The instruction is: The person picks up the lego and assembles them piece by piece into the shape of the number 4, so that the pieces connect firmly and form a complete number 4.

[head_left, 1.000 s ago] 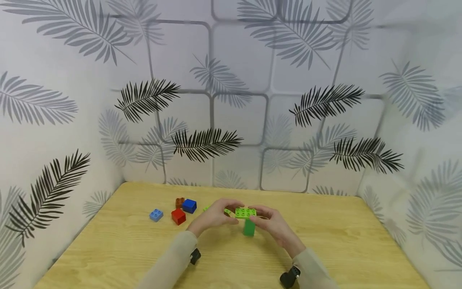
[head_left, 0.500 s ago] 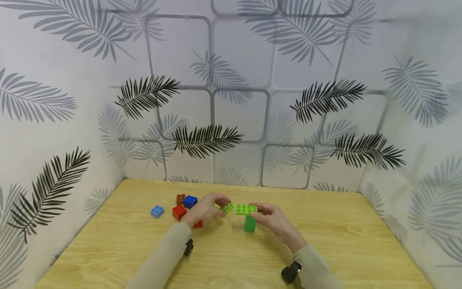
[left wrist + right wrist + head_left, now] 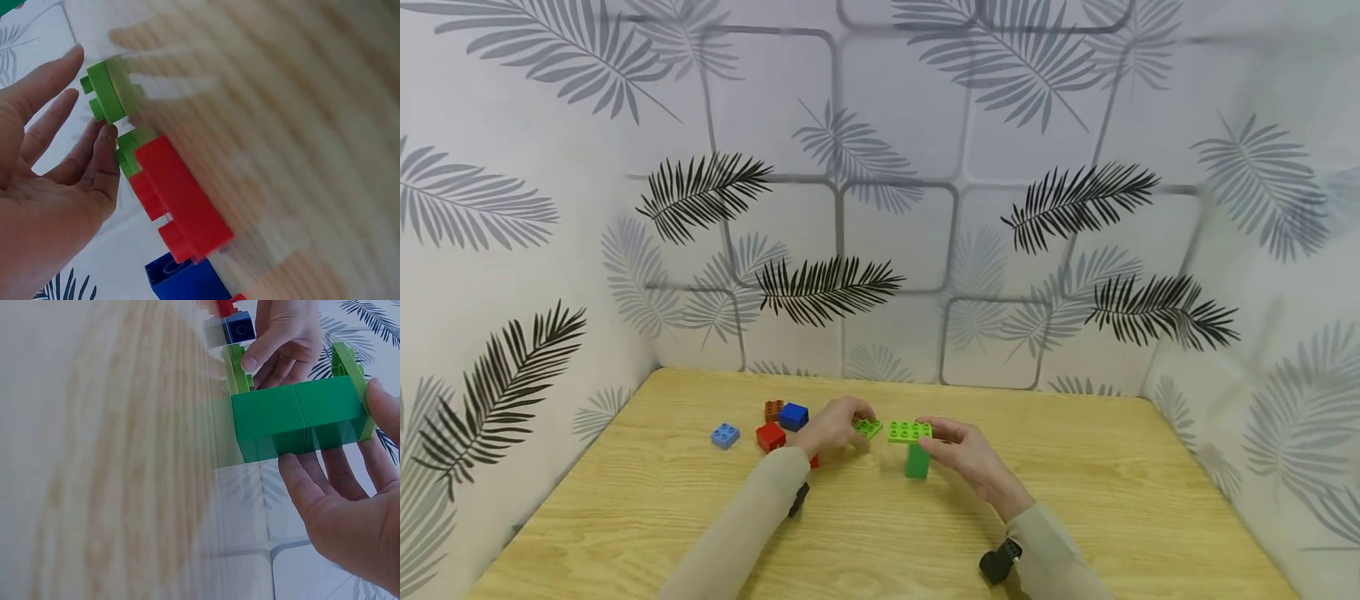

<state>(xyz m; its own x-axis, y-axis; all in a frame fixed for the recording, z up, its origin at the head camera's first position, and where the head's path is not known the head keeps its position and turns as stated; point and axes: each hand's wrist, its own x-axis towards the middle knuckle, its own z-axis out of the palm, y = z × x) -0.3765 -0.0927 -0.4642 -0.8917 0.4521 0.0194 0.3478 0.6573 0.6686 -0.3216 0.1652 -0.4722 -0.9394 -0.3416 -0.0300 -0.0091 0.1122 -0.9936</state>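
In the head view my right hand [image 3: 973, 458] holds the right end of a light green plate brick [image 3: 909, 431], thumb in front and fingers behind. That plate sits on top of two stacked dark green bricks [image 3: 300, 419] standing on the table. My left hand [image 3: 833, 427] reaches over the table with fingers loosely bent. Its fingertips are right at a low light green brick [image 3: 107, 90] lying there. A second light green brick [image 3: 134, 150] shows behind a red brick [image 3: 181, 194] in the left wrist view.
Left of my left hand lie a red brick [image 3: 771, 437], a dark blue brick [image 3: 793, 417], a brown brick [image 3: 773, 409] and a light blue brick [image 3: 725, 435]. Another red brick [image 3: 814, 461] is partly hidden under my left wrist. A patterned wall [image 3: 895, 333] borders the wooden table [image 3: 1075, 483].
My left hand has let go of the plate's left side and moved left to the low light green brick. My right hand stays at the plate on the dark green bricks.
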